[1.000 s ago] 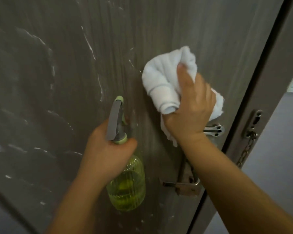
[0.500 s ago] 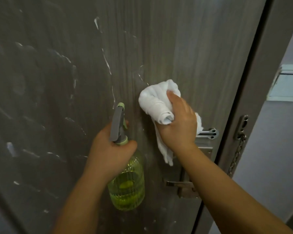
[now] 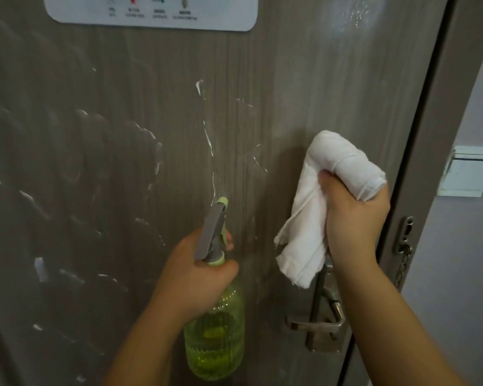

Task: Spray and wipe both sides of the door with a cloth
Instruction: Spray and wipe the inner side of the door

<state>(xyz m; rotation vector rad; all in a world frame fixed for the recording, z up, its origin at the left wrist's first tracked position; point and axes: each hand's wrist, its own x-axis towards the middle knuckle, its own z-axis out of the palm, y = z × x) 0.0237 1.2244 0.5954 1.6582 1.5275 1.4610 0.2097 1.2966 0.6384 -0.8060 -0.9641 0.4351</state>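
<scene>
A grey wood-grain door (image 3: 304, 79) fills the view, streaked with white foam arcs on its left half. My right hand (image 3: 354, 218) grips a bunched white cloth (image 3: 313, 218) against the door near its right edge, just above the handle. My left hand (image 3: 195, 277) holds a green spray bottle (image 3: 215, 338) by the neck, its grey trigger head pointing up at the door.
A metal lever handle (image 3: 315, 325) and lock plate sit below the cloth. A chain latch (image 3: 403, 246) hangs on the door frame at the right. A white sign (image 3: 151, 12) is stuck high on the door. A wall switch (image 3: 469, 171) shows beyond the frame.
My right hand and the cloth swept down and left across the door, then to the right toward its edge. The view tilted up, bringing the sign into sight. The bottle stayed in place.
</scene>
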